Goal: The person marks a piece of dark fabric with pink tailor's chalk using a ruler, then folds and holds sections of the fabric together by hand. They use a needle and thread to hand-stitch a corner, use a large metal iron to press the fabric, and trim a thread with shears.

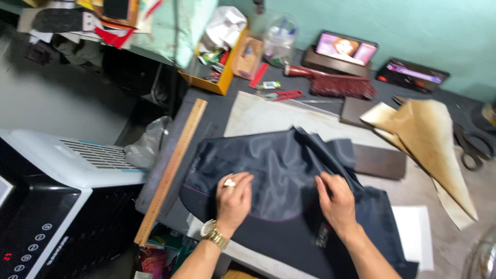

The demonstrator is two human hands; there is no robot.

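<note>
Dark navy fabric [289,170] sits mid-table, spread over a pale board [258,116], part folded back on itself, with a faint purple chalk curve near the front edge. From my feed: left hand [233,199] lies flat on the cloth, fingers extended, pressing it down; ring and gold watch visible. Right hand [337,201] rests on the fold line, fingers curled onto the fabric edge. It looks like a light pinch, but I can't confirm a real grip.

Around it: wooden ruler [173,165] lies diagonal, just left of the fabric. Brown paper pattern [429,139] to the right, with scissors [473,144] beside it. Red brush [336,82] and red-handled snips [281,95] are further back.

Risks, as I judge them: the cloth is slippery-looking, so uneven hand pressure could shift the layers and misalign the chalk line. The fabric hangs off the front edge, so its weight may drag it. The frame is motion-blurred, so the fine seam detail is unreadable.
</note>
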